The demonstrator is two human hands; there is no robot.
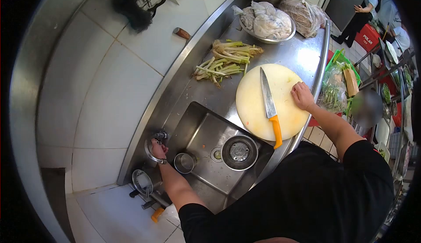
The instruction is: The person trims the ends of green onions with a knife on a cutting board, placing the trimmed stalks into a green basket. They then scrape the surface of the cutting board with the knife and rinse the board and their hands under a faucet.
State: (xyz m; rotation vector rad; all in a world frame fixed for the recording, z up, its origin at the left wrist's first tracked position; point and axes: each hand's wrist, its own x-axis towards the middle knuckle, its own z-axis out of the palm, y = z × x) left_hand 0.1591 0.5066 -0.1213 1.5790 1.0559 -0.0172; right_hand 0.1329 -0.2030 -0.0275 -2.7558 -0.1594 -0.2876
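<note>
At the lower left of the frame, the left hand [158, 148] is at the metal tap [161, 135], with fingers bent; whether they are clamped on it cannot be told. Turning it gently would seem good, so that splashes stay in the sink [199, 190]. The right hand [302, 95] rests its curled fingers on the round cutting board [252, 98], right of the centre, and seems to hold nothing. It should press lightly, keeping the board steady on the tabletop [206, 98]. The knife [270, 107] lies on this board; since its orange handle passes the lower rim, the person's body should avoid bumping it.
</note>
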